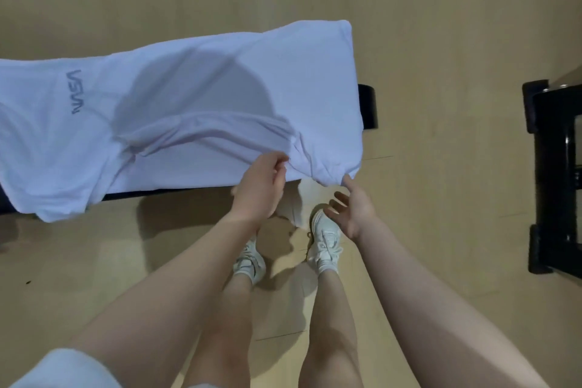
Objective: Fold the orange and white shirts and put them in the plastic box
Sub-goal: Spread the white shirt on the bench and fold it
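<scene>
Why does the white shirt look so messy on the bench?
The white NASA shirt lies crooked on the dark bench. A long wrinkle bunches near its front edge, and one corner droops off the bench at the left. The left hand pinches that edge; the right hand is open.

- White shirt (201,98), bluish in the shade, plain but for mirrored grey-blue lettering (75,91) near the left
- Black bench (368,105) under the shirt, showing at the right end and along the near edge
- Pale tan wood-look floor (441,25), unpatterned, with thin dark seam lines
- White sneakers (326,241) with grey trim, white socks above
- Glossy black frame (551,167) at the right edge
- White sleeve (63,368) at the lower left corner
</scene>
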